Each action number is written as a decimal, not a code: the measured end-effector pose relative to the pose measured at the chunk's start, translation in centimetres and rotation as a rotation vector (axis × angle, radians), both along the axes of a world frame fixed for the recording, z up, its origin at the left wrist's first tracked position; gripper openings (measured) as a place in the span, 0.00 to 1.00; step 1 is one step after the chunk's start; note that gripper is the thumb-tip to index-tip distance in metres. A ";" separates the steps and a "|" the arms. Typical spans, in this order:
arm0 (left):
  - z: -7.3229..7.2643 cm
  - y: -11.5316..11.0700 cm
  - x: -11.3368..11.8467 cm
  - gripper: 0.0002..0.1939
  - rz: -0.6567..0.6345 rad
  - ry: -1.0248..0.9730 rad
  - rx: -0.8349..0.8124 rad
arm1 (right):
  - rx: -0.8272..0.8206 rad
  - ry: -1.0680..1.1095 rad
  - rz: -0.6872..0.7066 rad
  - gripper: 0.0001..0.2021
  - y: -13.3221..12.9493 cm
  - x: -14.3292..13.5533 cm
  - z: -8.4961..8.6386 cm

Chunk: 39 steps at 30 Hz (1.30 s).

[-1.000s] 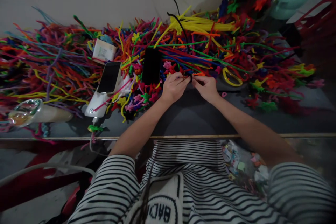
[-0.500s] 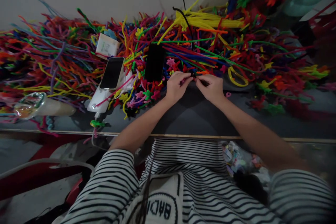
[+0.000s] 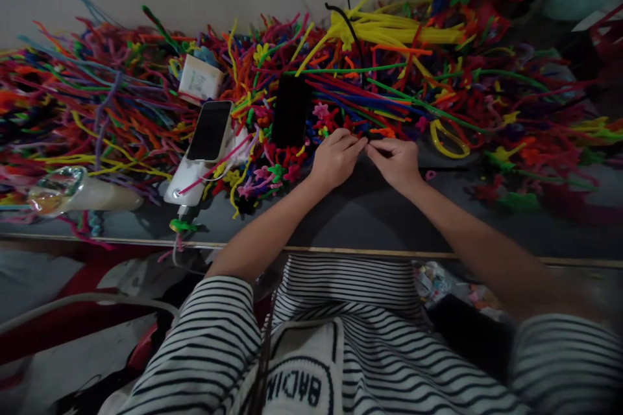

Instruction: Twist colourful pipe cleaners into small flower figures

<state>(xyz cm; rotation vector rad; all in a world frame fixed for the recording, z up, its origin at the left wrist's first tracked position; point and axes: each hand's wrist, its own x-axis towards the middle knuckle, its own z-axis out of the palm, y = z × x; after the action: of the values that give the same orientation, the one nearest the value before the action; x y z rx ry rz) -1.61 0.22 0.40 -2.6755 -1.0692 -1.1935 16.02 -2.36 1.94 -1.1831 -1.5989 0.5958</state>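
My left hand and my right hand meet fingertip to fingertip above the dark table. Both are closed in a pinch on a small black pipe cleaner piece, most of it hidden by the fingers. Just behind them lie small twisted pipe cleaner flowers, among them a pink flower. A straight black pipe cleaner lies to the right of my right hand, with a small pink loop near it. Yellow-handled scissors rest a little farther right, their blades not visible.
A long heap of coloured pipe cleaners runs along the wall, with a yellow bundle on top. At left are a drink cup, a phone on a white power bank, and a small box. A black phone lies behind my left hand.
The view has shifted slightly, so the table things sit a little differently. My left fingers have curled more and now cover more of the black piece. Both hands stay together.
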 end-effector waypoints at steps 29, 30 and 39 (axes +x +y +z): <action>1.9 0.2 -1.0 0.11 -0.083 0.086 -0.197 | -0.217 -0.189 0.334 0.06 1.2 1.8 0.5; 1.9 0.1 -0.8 0.10 -0.040 0.040 -0.309 | -0.157 -0.264 0.292 0.03 1.0 1.7 0.6; 1.2 1.8 -2.2 0.15 -0.234 -0.098 -0.242 | -0.348 -0.048 0.371 0.11 2.0 2.6 0.1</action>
<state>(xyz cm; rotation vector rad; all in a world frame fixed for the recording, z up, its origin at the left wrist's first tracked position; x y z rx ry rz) -3.83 1.99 1.62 -3.0268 -0.9926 -1.3216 18.63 -0.36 2.01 -1.1586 -1.8207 1.1290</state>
